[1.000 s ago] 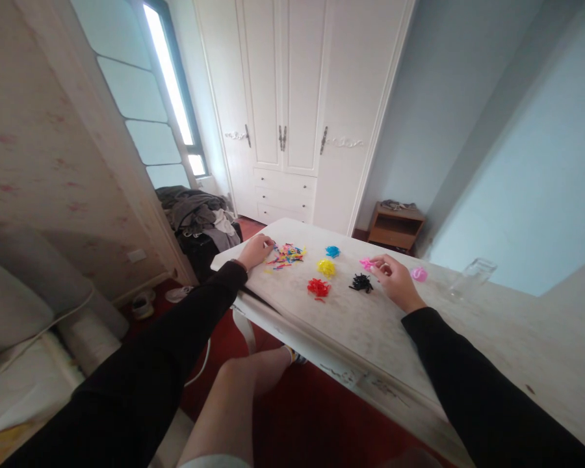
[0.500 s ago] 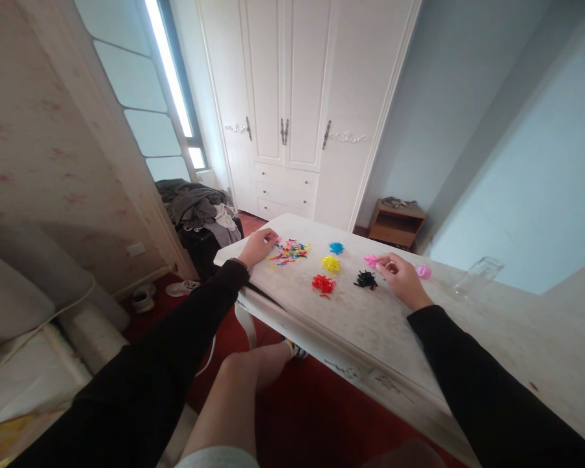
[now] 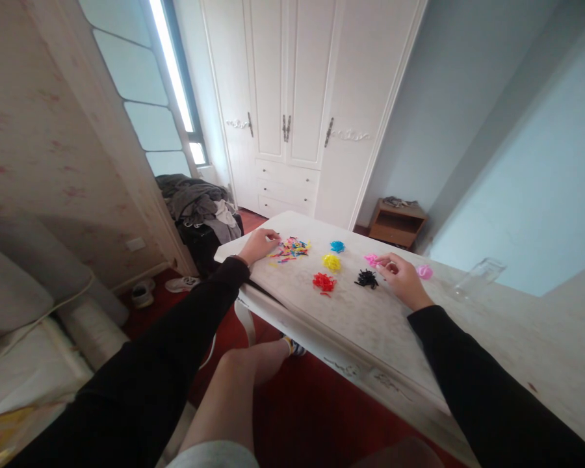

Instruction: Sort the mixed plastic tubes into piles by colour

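Observation:
My left hand [image 3: 262, 244] rests at the far left of the white table, fingers pinched together beside a mixed pile of small coloured strips [image 3: 295, 249]. What sits between those fingertips is too small to make out. Over to the right, my right hand [image 3: 400, 278] has thumb and fingers closed at the edge of a pink pile [image 3: 371, 260]; whether they grip a piece is hidden. Between the hands lie separate piles of small pieces: blue [image 3: 337, 246], yellow [image 3: 331, 262], red [image 3: 324, 283] and black [image 3: 367, 279].
A pink round item [image 3: 424, 272] lies beyond my right hand, with a clear glass container [image 3: 480, 278] farther right. The table [image 3: 365, 331] has its near edge above my leg. A white wardrobe [image 3: 297, 84] and a small wooden cabinet [image 3: 397, 224] stand behind.
The view has shifted very slightly. Both hands stay in nearly the same places, and the piles look the same.

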Motion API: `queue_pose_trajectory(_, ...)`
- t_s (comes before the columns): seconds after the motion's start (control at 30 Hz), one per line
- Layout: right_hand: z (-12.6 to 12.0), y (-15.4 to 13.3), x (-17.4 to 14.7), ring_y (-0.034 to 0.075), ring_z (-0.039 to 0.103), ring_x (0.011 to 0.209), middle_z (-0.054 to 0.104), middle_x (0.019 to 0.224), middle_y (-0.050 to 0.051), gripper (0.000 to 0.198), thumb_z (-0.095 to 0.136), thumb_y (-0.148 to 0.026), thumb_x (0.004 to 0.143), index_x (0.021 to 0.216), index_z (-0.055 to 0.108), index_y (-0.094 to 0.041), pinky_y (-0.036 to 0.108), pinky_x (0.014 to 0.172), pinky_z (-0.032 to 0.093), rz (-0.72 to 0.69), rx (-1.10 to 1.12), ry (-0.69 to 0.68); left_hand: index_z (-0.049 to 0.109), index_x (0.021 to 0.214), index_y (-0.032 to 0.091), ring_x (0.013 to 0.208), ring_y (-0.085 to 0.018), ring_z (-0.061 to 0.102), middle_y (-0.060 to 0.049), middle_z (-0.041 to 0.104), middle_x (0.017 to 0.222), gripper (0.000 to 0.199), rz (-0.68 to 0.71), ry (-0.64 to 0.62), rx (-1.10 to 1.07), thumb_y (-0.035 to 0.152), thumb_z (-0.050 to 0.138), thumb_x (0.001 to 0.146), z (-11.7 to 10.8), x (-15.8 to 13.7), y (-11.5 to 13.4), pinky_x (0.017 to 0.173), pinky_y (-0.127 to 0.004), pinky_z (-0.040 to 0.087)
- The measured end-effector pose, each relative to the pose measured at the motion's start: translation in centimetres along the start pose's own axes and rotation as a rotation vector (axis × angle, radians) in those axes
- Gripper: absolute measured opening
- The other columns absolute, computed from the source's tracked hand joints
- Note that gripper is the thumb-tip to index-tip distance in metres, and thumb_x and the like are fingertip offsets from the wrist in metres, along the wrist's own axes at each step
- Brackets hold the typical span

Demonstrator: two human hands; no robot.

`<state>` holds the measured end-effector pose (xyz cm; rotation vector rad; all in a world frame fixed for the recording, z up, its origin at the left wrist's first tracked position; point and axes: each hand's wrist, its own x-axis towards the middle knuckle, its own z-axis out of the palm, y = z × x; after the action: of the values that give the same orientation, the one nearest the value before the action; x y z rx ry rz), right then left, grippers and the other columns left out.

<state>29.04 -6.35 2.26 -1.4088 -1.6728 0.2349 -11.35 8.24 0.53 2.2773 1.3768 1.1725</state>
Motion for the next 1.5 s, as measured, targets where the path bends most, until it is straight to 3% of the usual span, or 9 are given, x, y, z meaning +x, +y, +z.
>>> queue_pose_trajectory(0.23,0.1,0.1,0.0,0.017,0.054,0.066,0.066,0.079,0.004,0.021,0.063,-0.037,0.081,0.088,0.071,-0.019,0.032,0.065,0.045,-0.006,-0.002,-0.010,0.074,0.080,0.017,0.083,-0.024,0.069,-0.009,0.078,0.086,0.014,-0.031,0.055,0.032,0.025,0.063,0.080,0.1,0.0,-0.1,0.083,-0.034,0.051)
queue_pose_trajectory(0.47,0.1,-0.2,0.0,0.016,0.052,0.064,0.065,0.077,0.003,0.020,0.063,-0.036,0.079,0.086,0.070,-0.019,0.032,0.064,0.044,-0.009,0.003,-0.020,0.075,0.081,0.017,0.081,-0.023,0.068,-0.008,0.077,0.085,0.014,-0.031,0.036,0.043,0.023,0.063,0.077,0.3,0.2,-0.9,0.079,-0.031,0.051)
queue_pose_trajectory(0.8,0.0,0.0,-0.1,0.017,0.053,0.066,0.066,0.079,0.004,0.019,0.063,-0.036,0.080,0.087,0.070,-0.019,0.032,0.065,0.045,-0.020,-0.006,-0.034,0.078,0.091,0.016,0.083,-0.023,0.065,-0.010,0.077,0.095,0.023,0.034,-0.027,0.042,0.025,0.057,0.085,0.5,0.3,-1.2,0.083,-0.035,0.049)
queue_pose_trajectory(1.17,0.1,-0.3,-0.1,0.017,0.053,0.066,0.067,0.077,0.005,0.022,0.064,-0.039,0.079,0.086,0.071,-0.018,0.032,0.064,0.044,-0.019,-0.010,-0.052,0.077,0.085,0.017,0.077,-0.020,0.062,-0.007,0.075,0.085,0.020,0.078,-0.080,0.017,0.029,0.062,0.081,0.5,0.3,-1.3,0.077,-0.032,0.047)
queue_pose_trajectory(1.33,0.0,-0.3,-0.1,0.016,0.053,0.065,0.066,0.077,0.004,0.024,0.064,-0.039,0.078,0.086,0.071,-0.018,0.032,0.063,0.043,-0.014,-0.014,-0.058,0.073,0.095,0.014,0.079,-0.020,0.062,-0.007,0.071,0.084,0.022,0.069,0.020,-0.023,0.023,0.057,0.082,0.5,0.2,-1.2,0.077,-0.031,0.048)
queue_pose_trajectory(1.5,0.1,-0.2,-0.1,0.017,0.054,0.065,0.067,0.077,0.004,0.021,0.063,-0.036,0.078,0.086,0.071,-0.018,0.032,0.064,0.043,-0.019,-0.019,-0.059,0.069,0.093,0.016,0.075,-0.018,0.059,-0.005,0.067,0.081,0.018,0.040,0.130,-0.026,0.015,0.055,0.081,0.3,0.2,-0.9,0.075,-0.030,0.047)
